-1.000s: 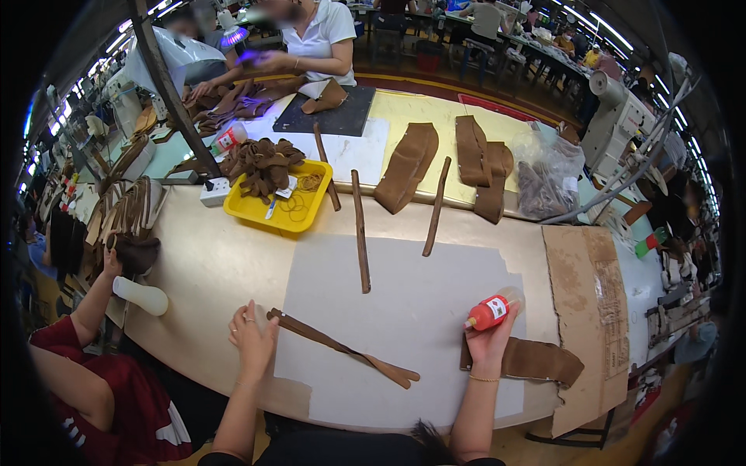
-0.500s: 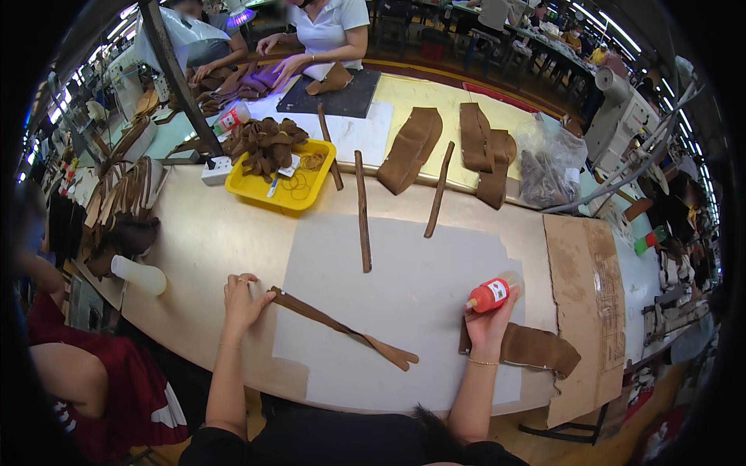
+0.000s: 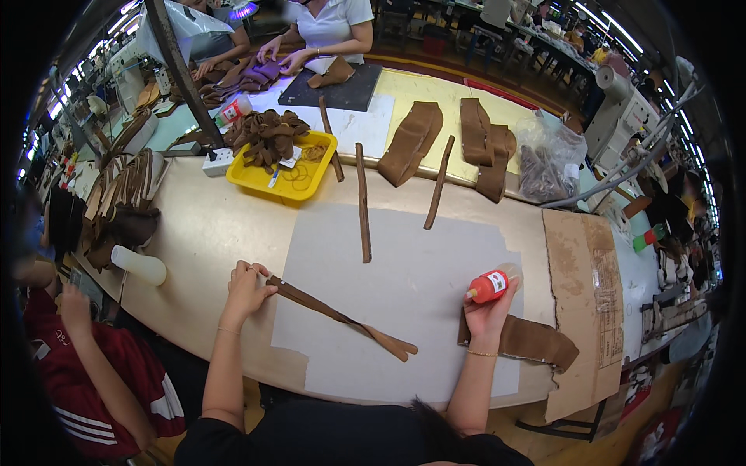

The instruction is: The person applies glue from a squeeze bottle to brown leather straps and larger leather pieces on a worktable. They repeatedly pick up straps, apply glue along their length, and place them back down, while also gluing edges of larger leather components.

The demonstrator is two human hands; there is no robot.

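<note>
My left hand [image 3: 247, 293] pinches the upper left end of a long, narrow brown strip [image 3: 326, 311], apparently leather or fabric. This strip slants across a grey sheet [image 3: 404, 272], its far end split into two overlapping tails. In my right hand [image 3: 489, 314] is a red squeeze bottle [image 3: 490, 286] with a short nozzle tilted to the left, held above the sheet. Just under and beside my right wrist lies a wide brown piece [image 3: 536, 342], partly hidden by the hand. Two more narrow strips, a left one [image 3: 363, 206] and a right one [image 3: 440, 186], lie farther off.
A yellow tray [image 3: 299, 189] bears brown pieces and rubber bands. At left lies a whitish bottle [image 3: 140, 266]; at right, a cardboard sheet [image 3: 579, 311]. Wide brown pieces [image 3: 412, 144] and a plastic bag [image 3: 548, 167] sit at the back. Co-workers work opposite and at left.
My left hand has shifted slightly, its fingers still at the strip's end. The bottle stays in my right hand. At left, a co-worker's arm has come into view, hand raised.
</note>
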